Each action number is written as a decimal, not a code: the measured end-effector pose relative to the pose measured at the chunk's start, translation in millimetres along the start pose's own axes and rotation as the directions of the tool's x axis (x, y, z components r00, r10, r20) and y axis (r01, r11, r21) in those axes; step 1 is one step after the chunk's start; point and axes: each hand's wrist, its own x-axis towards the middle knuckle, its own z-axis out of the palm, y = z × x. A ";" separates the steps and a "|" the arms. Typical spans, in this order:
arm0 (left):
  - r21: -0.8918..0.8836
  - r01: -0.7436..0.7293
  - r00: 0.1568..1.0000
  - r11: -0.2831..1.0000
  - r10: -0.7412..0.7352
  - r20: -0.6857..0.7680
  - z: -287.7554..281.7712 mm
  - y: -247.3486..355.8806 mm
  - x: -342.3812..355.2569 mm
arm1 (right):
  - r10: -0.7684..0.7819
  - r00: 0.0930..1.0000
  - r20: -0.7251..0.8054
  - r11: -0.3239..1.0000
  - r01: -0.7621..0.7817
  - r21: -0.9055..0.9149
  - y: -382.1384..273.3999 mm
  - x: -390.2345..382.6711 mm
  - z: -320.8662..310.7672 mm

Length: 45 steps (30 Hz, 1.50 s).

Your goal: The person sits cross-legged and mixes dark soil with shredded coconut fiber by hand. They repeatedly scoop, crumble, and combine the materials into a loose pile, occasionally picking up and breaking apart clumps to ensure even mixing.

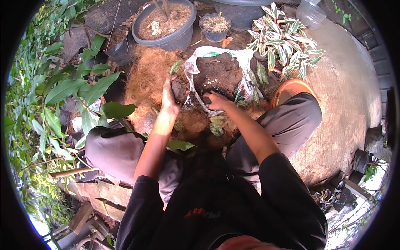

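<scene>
A white plastic sack point(246, 58) stands with its top spread wide in front of me, holding brown soil point(216, 73). My right hand point(217, 101) reaches over its near rim, fingers curled into dark soil at the bottom edge. Just left of the sack, my left hand point(168, 96) is closed around the side of a dark brown soil clump point(180, 89). A speckled green leaf point(175, 67) shows above that clump; whether it grows from it I cannot tell. More speckled leaves point(261, 74) lie or stand along the sack's right side.
Brown coconut fibre point(146, 79) is heaped at left. Behind are a large grey pot point(185, 35), a small pot point(215, 36) and a striped-leaf plant point(281, 39). An orange pot point(293, 85) sits by my right knee, on concrete point(341, 96). Leafy branches point(62, 91) crowd the left.
</scene>
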 end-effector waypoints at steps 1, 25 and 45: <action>-0.021 -0.005 1.000 1.000 0.004 -0.002 -4.4 2.9 2.5 | -0.015 1.000 -0.017 1.000 0.015 -0.020 2.3 2.0 1.6; 0.234 -0.080 0.995 0.969 0.064 0.073 20.5 -37.5 -83.3 | -0.132 0.910 -0.394 0.961 0.020 -0.276 -11.3 -11.4 1.8; -0.061 -0.231 0.973 0.971 0.232 0.007 -54.4 -59.3 -12.5 | 0.048 0.983 -0.178 0.989 -0.071 -0.129 -14.8 -47.5 -2.2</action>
